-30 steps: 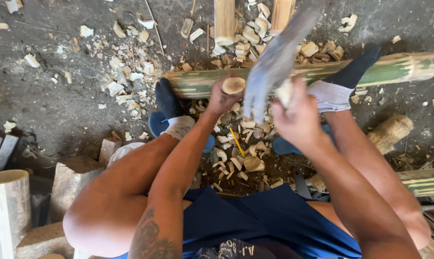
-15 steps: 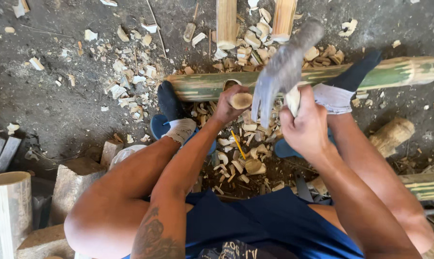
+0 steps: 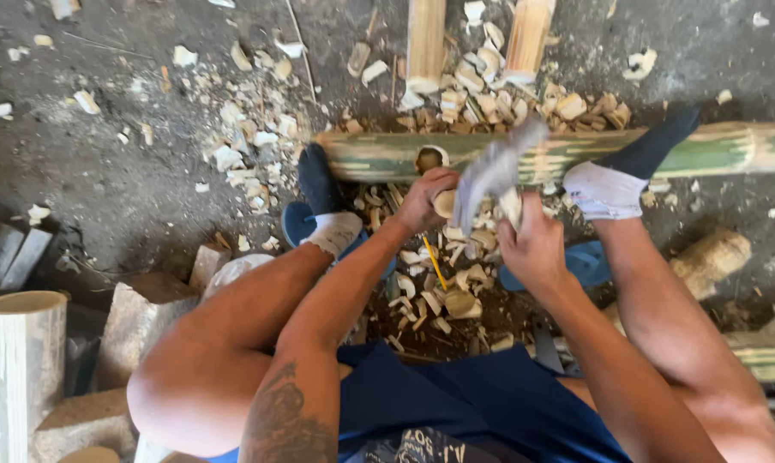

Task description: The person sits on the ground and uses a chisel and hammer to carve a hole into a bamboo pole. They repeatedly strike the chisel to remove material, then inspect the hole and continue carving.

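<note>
Left hand (image 3: 423,199) in a closed grip on a bamboo piece (image 3: 444,203), right hand (image 3: 531,249) clenching a blurred blade (image 3: 490,171)

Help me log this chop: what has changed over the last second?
The blade in the right hand swung down from its raised position toward the small bamboo piece held by the left hand. Both hands kept their grip; the long green bamboo pole and the feet stayed put.

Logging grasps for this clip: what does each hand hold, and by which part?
Left hand grips a short bamboo piece around its side. Right hand grips a motion-blurred blade by its lower handle end.
</note>
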